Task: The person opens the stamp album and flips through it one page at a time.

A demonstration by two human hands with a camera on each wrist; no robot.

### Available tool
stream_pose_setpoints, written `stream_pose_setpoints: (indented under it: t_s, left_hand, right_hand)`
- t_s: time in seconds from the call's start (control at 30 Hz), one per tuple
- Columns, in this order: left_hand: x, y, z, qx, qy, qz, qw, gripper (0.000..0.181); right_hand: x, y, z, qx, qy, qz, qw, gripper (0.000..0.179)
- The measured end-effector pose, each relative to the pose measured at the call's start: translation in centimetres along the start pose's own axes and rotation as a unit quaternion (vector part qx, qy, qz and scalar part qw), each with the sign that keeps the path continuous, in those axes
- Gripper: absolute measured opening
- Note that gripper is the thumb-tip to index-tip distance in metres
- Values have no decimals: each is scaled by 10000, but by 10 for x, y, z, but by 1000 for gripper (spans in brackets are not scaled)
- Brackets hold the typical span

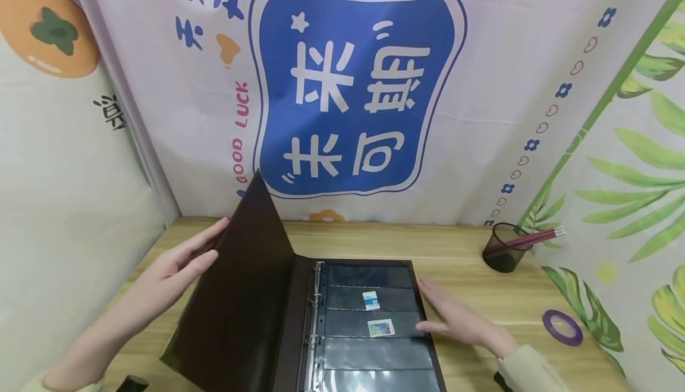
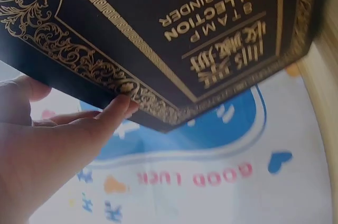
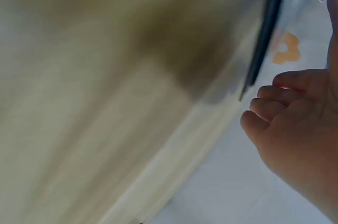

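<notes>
Head view: stamp album (image 1: 348, 323) lies open, short of tabletop's (image 1: 449, 249) far edge — left hand (image 1: 179, 264), thumb spread, seemingly props raised cover (image 1: 235, 303); right hand (image 1: 455, 316), thumb apart, likely steadies right edge.

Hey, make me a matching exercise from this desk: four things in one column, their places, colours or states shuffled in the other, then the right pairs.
Things:
1. Album cover
2. Stamps
3. Tape roll
4. Pencils

Places, colours or states:
A. Leaning in the mesh cup
B. Purple, flat on the table
C. Raised, beside the left hand
D. In the page's pockets

Right pairs: 1-C, 2-D, 3-B, 4-A
</notes>
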State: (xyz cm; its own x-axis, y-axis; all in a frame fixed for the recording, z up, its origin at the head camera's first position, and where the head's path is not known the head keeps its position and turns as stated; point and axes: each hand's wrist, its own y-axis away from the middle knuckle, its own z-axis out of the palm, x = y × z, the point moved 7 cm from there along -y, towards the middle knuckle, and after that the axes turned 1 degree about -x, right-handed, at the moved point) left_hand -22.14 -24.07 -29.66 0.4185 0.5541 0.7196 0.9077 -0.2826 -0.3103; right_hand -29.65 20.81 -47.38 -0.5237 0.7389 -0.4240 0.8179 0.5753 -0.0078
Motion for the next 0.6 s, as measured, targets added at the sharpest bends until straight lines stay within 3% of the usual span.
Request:
stream_pose_setpoints:
  t_s: [0.2, 0.6]
  left_hand:
    - [-20, 15, -18, 116, -240, 52, 9996, 50]
    - [-58, 34, -40, -168, -662, -156, 9975, 53]
  right_hand:
    - [-4, 10, 10, 118, 766, -571, 9954, 96]
    - [-5, 10, 16, -342, 1083, -416, 9927, 100]
